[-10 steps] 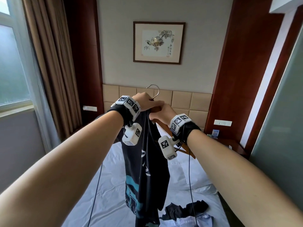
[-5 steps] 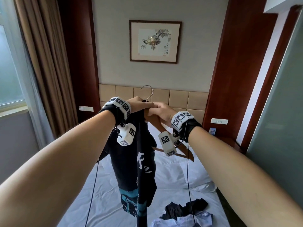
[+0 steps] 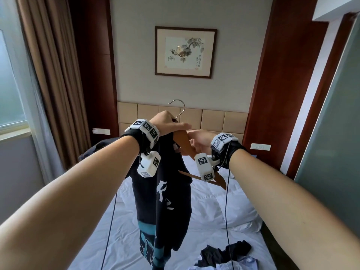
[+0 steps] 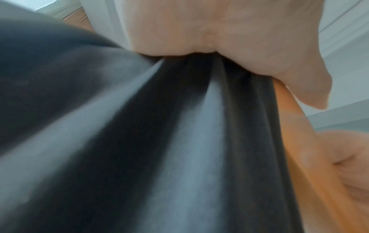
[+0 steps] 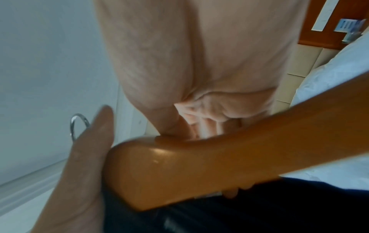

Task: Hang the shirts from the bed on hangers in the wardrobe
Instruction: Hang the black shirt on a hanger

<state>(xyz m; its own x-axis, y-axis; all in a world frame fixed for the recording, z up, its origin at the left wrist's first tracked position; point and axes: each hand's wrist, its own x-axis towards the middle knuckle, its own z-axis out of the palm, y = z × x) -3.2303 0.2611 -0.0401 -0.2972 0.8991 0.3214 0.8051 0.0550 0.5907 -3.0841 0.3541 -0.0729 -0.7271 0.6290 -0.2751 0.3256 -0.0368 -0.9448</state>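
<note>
The left hand [image 3: 167, 123] clutched the bunched black shirt [image 3: 163, 193] at the wooden hanger [image 3: 182, 142]. The right hand [image 3: 200, 141] gripped the hanger's right arm above the bed [image 3: 210, 211].

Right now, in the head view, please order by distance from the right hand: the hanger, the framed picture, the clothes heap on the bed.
From the right hand:
1. Hanger, in its grip.
2. Clothes heap, below, on the bed.
3. Framed picture, on the far wall.

The left hand [image 4: 229, 34] fills the top of the frame, dark shirt [image 4: 159, 141] fabric bunched in its grip and spreading downward in blurred folds. At the right edge an orange-brown hanger [image 4: 295, 126] runs alongside the cloth, beside another hand [image 4: 347, 165].
</note>
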